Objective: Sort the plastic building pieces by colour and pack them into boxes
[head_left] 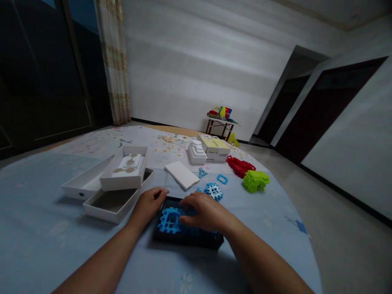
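Note:
A shallow black box (190,241) lies in front of me on the table, with blue plastic notched pieces (168,221) inside it. My left hand (150,204) rests at the box's far left corner, its fingers curled against the rim. Over the middle of the box, my right hand (203,210) reaches down to the blue pieces. Its thumb and index finger are apart, and nothing shows between them. The hand hides part of the contents. Just beyond the box lie a round blue lattice piece (213,191), a blue ring-shaped piece (222,179) and small blue pieces (202,172).
White open boxes (114,204) are stacked at left. A flat white box (182,174) lies beyond my hands, with a white stepped box (197,152) and a yellow-white carton (214,148) farther back. Red pieces (240,166) and a lime-green bundle (256,181) sit at right, near the table's edge.

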`<state>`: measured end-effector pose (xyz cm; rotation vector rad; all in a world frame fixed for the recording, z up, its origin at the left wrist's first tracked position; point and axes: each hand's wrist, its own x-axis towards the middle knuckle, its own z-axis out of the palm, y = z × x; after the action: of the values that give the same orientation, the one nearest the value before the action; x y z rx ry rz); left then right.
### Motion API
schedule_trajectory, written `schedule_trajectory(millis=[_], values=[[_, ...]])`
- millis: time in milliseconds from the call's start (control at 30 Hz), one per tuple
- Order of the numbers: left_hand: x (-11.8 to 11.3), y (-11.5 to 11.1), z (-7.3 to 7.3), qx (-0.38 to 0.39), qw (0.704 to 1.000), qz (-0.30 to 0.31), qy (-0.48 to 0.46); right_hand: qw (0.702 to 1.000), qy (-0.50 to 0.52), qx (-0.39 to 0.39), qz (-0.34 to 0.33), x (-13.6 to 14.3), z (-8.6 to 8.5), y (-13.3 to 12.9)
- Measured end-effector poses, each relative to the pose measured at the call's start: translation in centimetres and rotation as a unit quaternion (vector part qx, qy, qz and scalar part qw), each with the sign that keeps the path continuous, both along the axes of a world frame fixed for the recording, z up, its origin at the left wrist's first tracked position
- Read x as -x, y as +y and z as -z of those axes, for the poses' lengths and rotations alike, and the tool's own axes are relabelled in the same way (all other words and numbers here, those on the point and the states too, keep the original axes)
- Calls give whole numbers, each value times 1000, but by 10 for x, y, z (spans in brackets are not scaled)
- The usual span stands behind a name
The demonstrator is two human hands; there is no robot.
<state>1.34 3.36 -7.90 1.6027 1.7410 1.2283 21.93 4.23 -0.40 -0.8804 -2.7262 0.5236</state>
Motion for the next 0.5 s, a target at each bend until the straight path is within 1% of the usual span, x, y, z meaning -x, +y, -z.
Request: schedule_trajectory(millis=[167, 233, 267, 333, 367, 400, 433, 500], values=[[2, 1, -1, 3, 1000, 3, 16, 1000, 2, -20, -23, 10, 3, -5], [2, 1, -1, 7, 1000, -1, 20, 999, 22, -15, -21, 6, 1, 1], [2, 1, -1, 9, 1000, -3, 20, 999, 41, -12, -8, 1, 1, 9], [3, 1, -1, 13, 1000, -8, 18, 995, 84, -17, 48, -15, 1, 31], [3, 2, 0, 16, 1000, -10, 18, 990, 101, -33, 94, -25, 2, 46], [3, 2, 0, 16, 1000, -12, 18, 984, 100, -48, 140, -35, 5, 62], [3, 3, 0, 17, 1000, -12, 17, 973, 94, -67, 199, -46, 9, 78], [3, 3, -1, 20, 1000, -15, 16, 949, 36, -87, 302, -67, 21, 108]])
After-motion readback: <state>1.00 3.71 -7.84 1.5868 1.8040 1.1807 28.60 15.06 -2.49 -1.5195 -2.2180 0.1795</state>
